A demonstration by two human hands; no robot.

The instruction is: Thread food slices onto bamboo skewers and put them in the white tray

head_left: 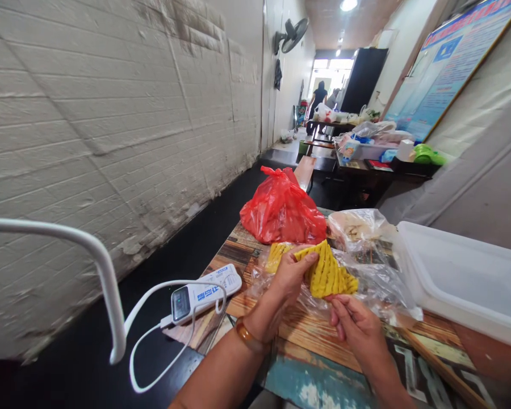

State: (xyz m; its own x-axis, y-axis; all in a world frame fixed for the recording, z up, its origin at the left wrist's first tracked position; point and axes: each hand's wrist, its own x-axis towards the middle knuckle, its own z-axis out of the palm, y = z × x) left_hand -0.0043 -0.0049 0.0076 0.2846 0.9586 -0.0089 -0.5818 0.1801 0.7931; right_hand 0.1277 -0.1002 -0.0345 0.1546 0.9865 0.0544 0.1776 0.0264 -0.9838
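A yellow ridged, lattice-cut piece of food (327,274) is held up over a clear plastic bag (381,284) on the wooden table (298,332). My left hand (290,276) grips its upper left edge with thumb and fingers; a gold bangle is on that wrist. My right hand (355,325) pinches its lower edge from below. More yellow pieces (276,254) lie in the bag behind my left hand.
A tied red plastic bag (282,210) sits just beyond, with a clear bag of pale food (357,226) beside it. A white plastic tub (464,275) stands at the right. A white power bank with cable (206,293) lies left. A person stands far down the corridor.
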